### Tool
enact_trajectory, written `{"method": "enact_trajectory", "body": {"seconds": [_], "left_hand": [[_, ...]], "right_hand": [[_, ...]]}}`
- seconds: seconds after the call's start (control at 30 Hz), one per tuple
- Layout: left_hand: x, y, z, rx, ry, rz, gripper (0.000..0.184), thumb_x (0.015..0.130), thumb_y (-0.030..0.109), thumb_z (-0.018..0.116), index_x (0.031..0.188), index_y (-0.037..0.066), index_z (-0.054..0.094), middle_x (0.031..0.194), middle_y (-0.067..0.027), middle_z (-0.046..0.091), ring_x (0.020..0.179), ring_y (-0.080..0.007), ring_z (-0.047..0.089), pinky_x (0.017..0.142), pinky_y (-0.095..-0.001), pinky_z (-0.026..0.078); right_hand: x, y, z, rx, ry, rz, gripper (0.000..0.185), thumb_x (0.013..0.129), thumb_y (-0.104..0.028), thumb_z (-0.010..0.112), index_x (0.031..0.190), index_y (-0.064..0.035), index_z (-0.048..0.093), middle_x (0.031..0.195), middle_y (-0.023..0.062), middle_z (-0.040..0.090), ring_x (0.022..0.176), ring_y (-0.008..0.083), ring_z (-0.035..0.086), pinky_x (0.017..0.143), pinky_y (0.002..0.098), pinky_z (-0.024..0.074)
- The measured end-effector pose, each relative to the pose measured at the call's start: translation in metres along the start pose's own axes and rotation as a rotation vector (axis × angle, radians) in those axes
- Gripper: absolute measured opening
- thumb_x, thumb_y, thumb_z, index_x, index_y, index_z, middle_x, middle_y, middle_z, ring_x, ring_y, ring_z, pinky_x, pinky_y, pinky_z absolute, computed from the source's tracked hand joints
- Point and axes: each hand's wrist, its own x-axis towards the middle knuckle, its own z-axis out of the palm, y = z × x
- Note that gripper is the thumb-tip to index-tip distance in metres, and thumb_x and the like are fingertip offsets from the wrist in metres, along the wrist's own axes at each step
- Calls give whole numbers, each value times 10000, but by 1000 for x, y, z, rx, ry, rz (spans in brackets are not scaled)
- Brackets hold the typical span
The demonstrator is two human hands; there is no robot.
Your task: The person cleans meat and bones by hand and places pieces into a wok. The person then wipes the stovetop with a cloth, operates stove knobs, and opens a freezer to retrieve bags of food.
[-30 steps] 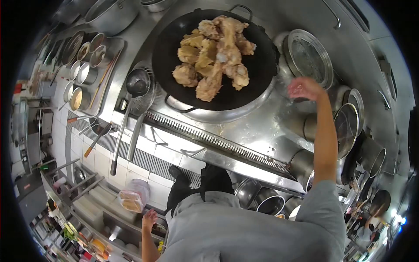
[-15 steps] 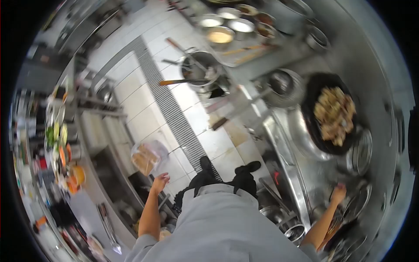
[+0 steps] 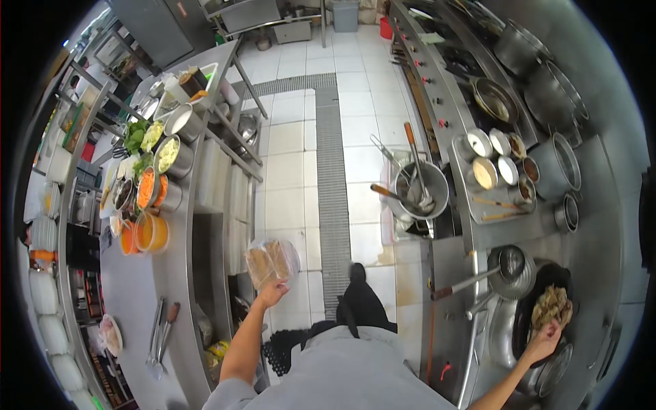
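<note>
My right hand (image 3: 544,342) is at the near edge of a pile of browned, cooked food pieces (image 3: 552,305) in a black wok (image 3: 531,301). Its fingers are pinched together against a piece there, and their tips are partly hidden. My left hand (image 3: 273,292) hangs low beside the left counter, fingers loosely bent and apart. Just beyond it is a clear plastic bag (image 3: 271,262) with brown blocks inside. The hand overlaps the bag's near edge, though no firm grip shows. A ladle (image 3: 511,262) lies across a round strainer (image 3: 514,283) by the wok.
A steel counter (image 3: 140,273) on the left carries tongs (image 3: 156,335), vegetable tubs and orange containers (image 3: 150,231). On the right stand a pot with utensils (image 3: 437,191), a tray of sauce bowls (image 3: 497,214) and stoves (image 3: 444,75). A drain grate (image 3: 328,171) runs along the tiled floor.
The view has swung round to the right and sharpened. My right hand has moved from above the counter beside the pans to the food in the wok. My left hand remains near the bag.
</note>
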Motion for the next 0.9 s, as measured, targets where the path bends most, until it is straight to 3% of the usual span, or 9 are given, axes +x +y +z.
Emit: {"method": "enact_trajectory", "body": {"seconds": [0.17, 0.3, 0.37, 0.43, 0.53, 0.57, 0.6, 0.7, 0.9], "left_hand": [[35, 49, -54, -64, 81, 165, 473, 883, 292, 622, 1264, 20, 553, 1117, -161, 656, 1038, -241, 624, 912, -326, 473], [35, 46, -102, -164, 91, -86, 425, 924, 239, 581, 1259, -21, 544, 1152, -135, 637, 1054, -203, 602, 913, -318, 480], [53, -29, -115, -492, 100, -174, 176, 911, 210, 579, 968, 49, 618, 809, -38, 618, 614, -149, 580, 512, -275, 465], [63, -106, -127, -45, 93, 254, 118, 909, 218, 575, 838, 124, 569, 686, 18, 517, 495, -132, 486, 404, -269, 365], [42, -61, -141, -668, 100, -503, 112, 883, 213, 573, 802, 136, 579, 702, -17, 544, 511, -180, 518, 439, -320, 412], [46, -77, -147, 42, -135, 18, 100, 867, 197, 567, 802, 123, 587, 731, -51, 568, 559, -202, 548, 487, -333, 441], [51, -90, -154, 729, 32, 570, 91, 850, 181, 560, 802, 111, 594, 759, -84, 593, 606, -225, 579, 535, -346, 470], [92, -24, -131, 67, -14, -147, 65, 824, 169, 577, 819, 111, 605, 786, -83, 606, 635, -233, 588, 553, -356, 479], [199, 51, -188, 155, -63, -18, 91, 772, 146, 611, 855, 111, 626, 838, -80, 633, 694, -249, 608, 590, -376, 496]], "right_hand": [[15, -235, 78, 472, -46, -286, 261, 809, 41, 544, 1029, -26, 666, 806, 46, 578, 684, 133, 498, 638, 262, 433], [5, -399, 137, 578, -308, -445, 268, 724, 53, 553, 941, -51, 671, 691, 66, 472, 621, 202, 483, 584, 311, 414], [-4, -467, 186, 766, -466, -476, 289, 712, 51, 554, 944, -68, 680, 691, 70, 492, 593, 203, 491, 559, 318, 417], [-14, -533, 228, 899, -580, -592, 314, 708, 59, 550, 956, -78, 685, 710, 76, 506, 597, 235, 518, 547, 328, 434], [-29, -621, 292, 867, -776, -720, 371, 693, 59, 555, 1021, -76, 664, 881, 103, 553, 819, 284, 584, 711, 382, 500], [-28, -648, 309, 857, -825, -753, 387, 693, 63, 552, 1041, -69, 657, 932, 103, 558, 879, 287, 585, 749, 382, 505], [-25, -672, 326, 850, -820, -745, 387, 693, 63, 552, 1041, -69, 657, 932, 103, 558, 879, 287, 585, 749, 382, 505], [-12, -727, 377, 827, -883, -826, 402, 722, 28, 565, 1111, -55, 626, 1122, 105, 520, 1036, 282, 556, 855, 373, 489], [15, -753, 466, 642, -918, -677, 362, 758, -43, 577, 1116, -67, 630, 1082, 115, 560, 1066, 310, 544, 906, 407, 472]]}}
